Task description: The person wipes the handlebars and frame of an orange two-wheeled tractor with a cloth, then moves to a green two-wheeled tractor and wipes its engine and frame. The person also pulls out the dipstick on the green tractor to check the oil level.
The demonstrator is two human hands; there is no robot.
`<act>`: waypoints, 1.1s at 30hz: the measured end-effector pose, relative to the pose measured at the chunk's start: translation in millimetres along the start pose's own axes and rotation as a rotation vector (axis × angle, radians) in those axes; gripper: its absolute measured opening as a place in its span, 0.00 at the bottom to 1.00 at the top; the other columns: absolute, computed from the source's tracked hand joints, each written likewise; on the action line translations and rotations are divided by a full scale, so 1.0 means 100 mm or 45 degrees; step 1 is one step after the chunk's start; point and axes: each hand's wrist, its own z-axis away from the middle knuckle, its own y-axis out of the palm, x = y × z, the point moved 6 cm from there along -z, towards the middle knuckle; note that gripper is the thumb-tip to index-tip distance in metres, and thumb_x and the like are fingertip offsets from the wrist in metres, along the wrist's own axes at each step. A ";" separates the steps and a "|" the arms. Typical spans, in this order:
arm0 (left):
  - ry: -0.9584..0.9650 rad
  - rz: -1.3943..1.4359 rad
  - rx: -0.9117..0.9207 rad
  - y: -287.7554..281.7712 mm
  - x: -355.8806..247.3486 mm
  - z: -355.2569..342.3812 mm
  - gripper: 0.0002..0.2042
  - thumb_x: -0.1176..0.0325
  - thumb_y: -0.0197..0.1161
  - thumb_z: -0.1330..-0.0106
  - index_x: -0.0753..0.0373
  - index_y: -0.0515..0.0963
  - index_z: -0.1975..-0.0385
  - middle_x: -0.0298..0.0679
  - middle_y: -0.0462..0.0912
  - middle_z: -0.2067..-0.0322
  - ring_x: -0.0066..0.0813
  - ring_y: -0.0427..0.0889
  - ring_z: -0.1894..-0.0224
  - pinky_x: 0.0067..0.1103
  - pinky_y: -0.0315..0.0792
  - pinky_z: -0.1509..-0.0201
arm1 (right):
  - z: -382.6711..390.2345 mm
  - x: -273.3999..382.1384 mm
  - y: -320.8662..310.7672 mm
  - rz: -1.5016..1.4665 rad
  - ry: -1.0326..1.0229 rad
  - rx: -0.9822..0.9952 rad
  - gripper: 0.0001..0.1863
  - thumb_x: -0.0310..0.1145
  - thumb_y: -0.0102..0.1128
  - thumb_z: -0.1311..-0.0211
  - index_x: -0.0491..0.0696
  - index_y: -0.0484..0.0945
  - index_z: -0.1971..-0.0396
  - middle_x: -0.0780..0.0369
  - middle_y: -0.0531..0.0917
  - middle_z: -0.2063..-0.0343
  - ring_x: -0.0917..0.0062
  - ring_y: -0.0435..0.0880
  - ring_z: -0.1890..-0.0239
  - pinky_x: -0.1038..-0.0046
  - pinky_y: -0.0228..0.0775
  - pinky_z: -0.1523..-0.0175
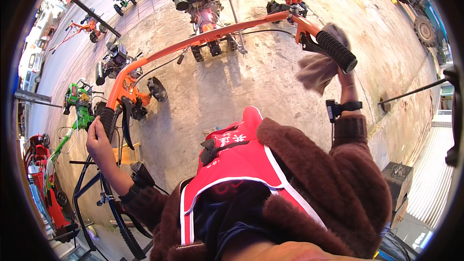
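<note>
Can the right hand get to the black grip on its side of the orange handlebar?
Probably yes. The right hand, holding a brownish cloth, is already up against the black grip, with nothing between them. Whether the cloth would hinder a firm hold is unclear.

We count two hands, left hand [99, 142] and right hand [344, 75], two black grips [336, 50], one orange handlebar [203, 37], one brown cloth [316, 70], two wrist devices [338, 108]

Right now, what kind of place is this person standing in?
Probably an outdoor yard of a farm-machine shop or repair place: several small red and green motor tillers stand on bare concrete ground, and the hands work at a long orange handlebar.
</note>
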 end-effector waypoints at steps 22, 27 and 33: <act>-0.042 0.062 -0.077 -0.01 0.06 0.01 0.17 0.60 0.55 0.27 0.68 0.81 0.52 0.42 0.86 0.60 0.26 0.82 0.58 0.23 0.73 0.50 | -0.73 1.26 0.77 0.025 -0.094 0.428 0.18 0.41 0.63 0.35 0.41 0.81 0.55 0.66 0.85 0.66 0.83 0.83 0.66 0.80 0.75 0.60; -0.067 0.014 -0.074 -0.01 0.09 -0.01 0.17 0.59 0.55 0.27 0.67 0.82 0.53 0.41 0.85 0.61 0.26 0.82 0.59 0.22 0.73 0.50 | -0.68 0.99 0.89 -0.438 0.050 0.359 0.17 0.38 0.61 0.33 0.40 0.80 0.53 0.61 0.86 0.62 0.79 0.84 0.62 0.79 0.77 0.57; -0.147 0.066 -0.070 0.00 0.21 -0.03 0.19 0.58 0.54 0.27 0.68 0.81 0.52 0.42 0.85 0.60 0.25 0.81 0.58 0.22 0.73 0.50 | -0.91 0.21 0.45 -0.818 0.134 -0.106 0.18 0.31 0.62 0.35 0.40 0.76 0.47 0.57 0.82 0.53 0.73 0.83 0.55 0.72 0.78 0.51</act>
